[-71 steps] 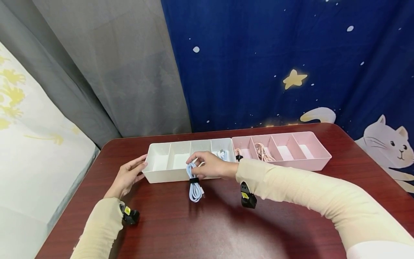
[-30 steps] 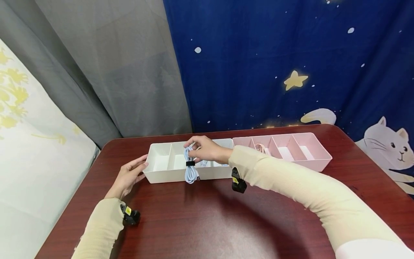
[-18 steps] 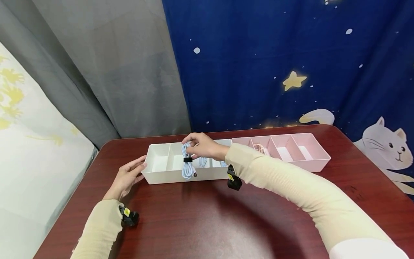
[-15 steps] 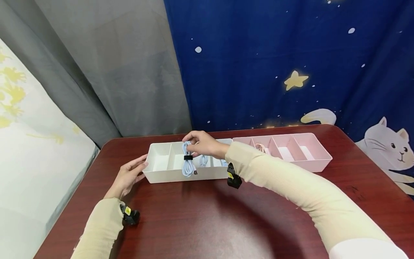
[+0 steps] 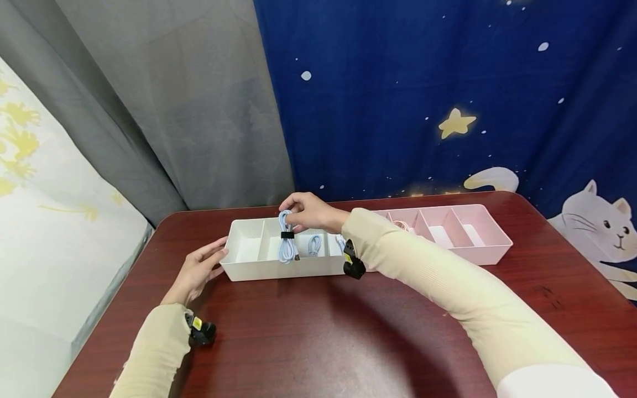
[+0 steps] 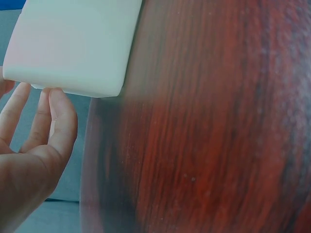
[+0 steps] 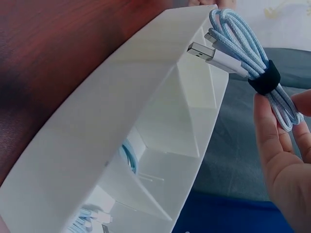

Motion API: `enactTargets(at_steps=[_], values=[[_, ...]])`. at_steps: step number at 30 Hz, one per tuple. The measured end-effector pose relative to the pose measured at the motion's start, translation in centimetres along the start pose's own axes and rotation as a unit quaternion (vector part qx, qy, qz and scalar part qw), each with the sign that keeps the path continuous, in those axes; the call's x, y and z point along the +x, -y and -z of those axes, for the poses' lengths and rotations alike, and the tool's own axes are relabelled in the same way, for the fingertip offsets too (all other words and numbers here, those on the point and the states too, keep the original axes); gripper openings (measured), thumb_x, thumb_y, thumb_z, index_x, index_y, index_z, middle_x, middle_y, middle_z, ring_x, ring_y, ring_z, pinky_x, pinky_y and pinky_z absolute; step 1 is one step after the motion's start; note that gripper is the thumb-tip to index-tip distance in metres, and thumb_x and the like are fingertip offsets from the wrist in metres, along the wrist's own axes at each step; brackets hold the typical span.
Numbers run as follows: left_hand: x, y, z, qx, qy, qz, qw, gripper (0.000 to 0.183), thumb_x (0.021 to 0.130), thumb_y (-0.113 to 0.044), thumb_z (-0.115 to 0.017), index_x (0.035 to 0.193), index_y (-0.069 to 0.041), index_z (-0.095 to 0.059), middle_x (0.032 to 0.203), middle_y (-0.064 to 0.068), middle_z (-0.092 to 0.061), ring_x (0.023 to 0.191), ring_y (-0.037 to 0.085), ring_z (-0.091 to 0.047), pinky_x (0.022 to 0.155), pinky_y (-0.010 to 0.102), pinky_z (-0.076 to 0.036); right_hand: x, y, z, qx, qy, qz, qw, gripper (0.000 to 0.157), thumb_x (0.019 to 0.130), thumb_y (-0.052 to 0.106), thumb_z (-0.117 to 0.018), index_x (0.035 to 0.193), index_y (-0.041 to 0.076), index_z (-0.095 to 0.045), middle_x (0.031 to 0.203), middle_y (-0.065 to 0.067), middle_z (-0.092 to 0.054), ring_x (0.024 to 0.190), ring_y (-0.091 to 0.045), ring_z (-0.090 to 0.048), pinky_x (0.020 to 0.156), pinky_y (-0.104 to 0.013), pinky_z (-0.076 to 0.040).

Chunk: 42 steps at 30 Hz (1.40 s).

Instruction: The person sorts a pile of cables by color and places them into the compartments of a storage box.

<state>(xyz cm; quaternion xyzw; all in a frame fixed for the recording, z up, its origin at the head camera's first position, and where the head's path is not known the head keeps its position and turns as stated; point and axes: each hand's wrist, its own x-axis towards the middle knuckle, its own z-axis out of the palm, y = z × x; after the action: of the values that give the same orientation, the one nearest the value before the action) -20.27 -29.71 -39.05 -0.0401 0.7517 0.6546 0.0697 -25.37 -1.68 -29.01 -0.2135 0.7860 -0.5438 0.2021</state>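
My right hand (image 5: 294, 214) pinches the top of a coiled light blue cable (image 5: 286, 246) bound by a black strap (image 5: 286, 235). The coil hangs over the second compartment from the left of a white divided tray (image 5: 259, 272). In the right wrist view the cable (image 7: 245, 43) sticks out from my fingers (image 7: 274, 145), its USB plug toward the tray (image 7: 146, 121). My left hand (image 5: 208, 257) rests with straight fingers against the tray's left end. The left wrist view shows those fingers (image 6: 56, 121) under the tray's corner (image 6: 73, 43).
Two more blue cables (image 5: 314, 244) (image 5: 340, 242) lie in the white tray's right compartments. A pink divided tray (image 5: 478, 251) adjoins it on the right, with a pink cable (image 5: 401, 225) inside. Both stand on a dark red table (image 5: 308, 331); curtains hang behind.
My right hand has lifted the blue cable from the table in front of the tray, up and back-left over the tray's compartments. The left hand has stayed at the tray's end.
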Motion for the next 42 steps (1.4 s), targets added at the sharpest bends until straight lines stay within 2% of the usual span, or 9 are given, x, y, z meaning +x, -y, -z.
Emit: enactTargets(at_steps=[15, 29, 34, 42], values=[[0.1, 0.0, 0.1, -0.006, 0.006, -0.002, 1.0000, 0.062, 0.086, -0.030, -0.058, 0.138, -0.010, -0.032, 0.130, 0.011, -0.036, 0.093, 0.000, -0.053, 0.076, 0.022, -0.048, 1.0, 0.6, 0.2, 0.017, -0.023, -0.010, 1.000, 0.031, 0.084, -0.003, -0.052, 0.115, -0.002, -0.051, 0.080, -0.009, -0.054, 0.075, -0.018, -0.056, 0.068, -0.026, -0.051], [0.0, 0.0, 0.1, -0.004, 0.006, 0.001, 1.0000, 0.060, 0.087, -0.030, -0.057, 0.138, -0.011, -0.032, 0.130, 0.009, -0.037, 0.093, 0.000, -0.053, 0.077, 0.023, -0.047, 1.6, 0.5, 0.1, 0.026, -0.043, -0.012, 0.999, 0.030, 0.084, -0.002, -0.053, 0.114, -0.003, -0.051, 0.078, -0.009, -0.053, 0.073, -0.018, -0.059, 0.067, -0.026, -0.052], [-0.1, -0.1, 0.0, -0.004, 0.003, 0.001, 1.0000, 0.060, 0.086, -0.030, -0.058, 0.138, -0.011, -0.033, 0.127, 0.007, -0.039, 0.093, 0.000, -0.053, 0.076, 0.022, -0.048, 1.8, 0.7, -0.1, 0.031, -0.041, -0.016, 0.999, 0.028, 0.084, -0.002, -0.054, 0.112, -0.002, -0.053, 0.078, -0.008, -0.053, 0.072, -0.018, -0.059, 0.068, -0.027, -0.052], [-0.1, -0.2, -0.1, -0.005, 0.002, -0.004, 1.0000, 0.058, 0.087, -0.028, -0.058, 0.137, -0.010, -0.035, 0.123, 0.004, -0.042, 0.092, 0.001, -0.054, 0.075, 0.022, -0.048, 2.4, 0.8, -0.5, 0.013, -0.006, -0.029, 0.999, 0.025, 0.085, -0.002, -0.053, 0.109, 0.000, -0.054, 0.082, -0.010, -0.055, 0.072, -0.020, -0.060, 0.068, -0.029, -0.052]])
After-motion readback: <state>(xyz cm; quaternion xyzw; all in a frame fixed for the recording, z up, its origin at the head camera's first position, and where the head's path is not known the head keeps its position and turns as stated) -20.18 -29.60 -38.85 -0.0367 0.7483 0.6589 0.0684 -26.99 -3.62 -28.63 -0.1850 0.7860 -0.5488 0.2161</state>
